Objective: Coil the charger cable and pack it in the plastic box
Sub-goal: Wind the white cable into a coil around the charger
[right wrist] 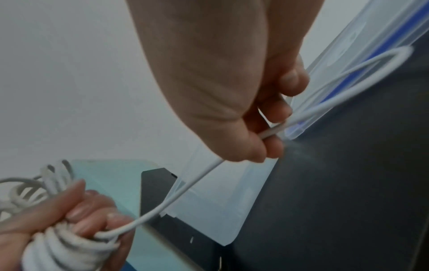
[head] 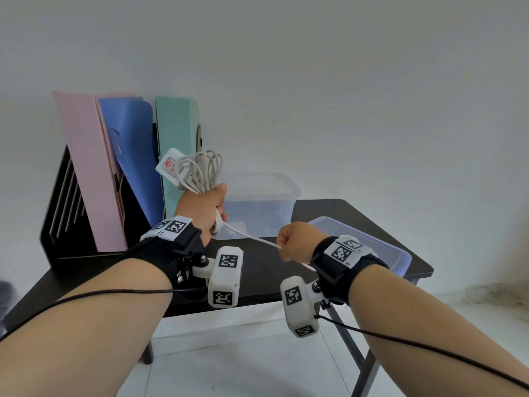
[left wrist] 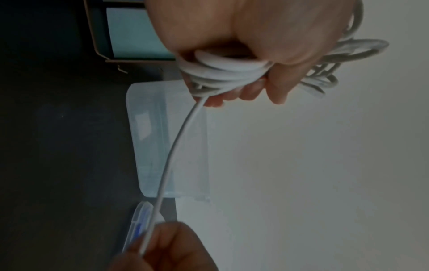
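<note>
My left hand (head: 213, 209) is raised above the table and grips a bundle of white charger cable (head: 201, 173) wound into several loops, with the white charger block (head: 169, 166) at the bundle's upper left. A free length of cable (head: 249, 237) runs from the left fist to my right hand (head: 289, 243), which pinches it in a closed fist. In the right wrist view the cable (right wrist: 185, 188) passes through the right hand's fingers (right wrist: 274, 148) and loops on past them. The clear plastic box (head: 257, 204) stands open on the table behind both hands.
The box's clear lid (head: 372, 247) with a blue seal lies on the table's right side. A black file rack (head: 71, 213) with pink, blue and green folders stands at the back left. The black table (head: 272, 279) ends close to my wrists, white floor below.
</note>
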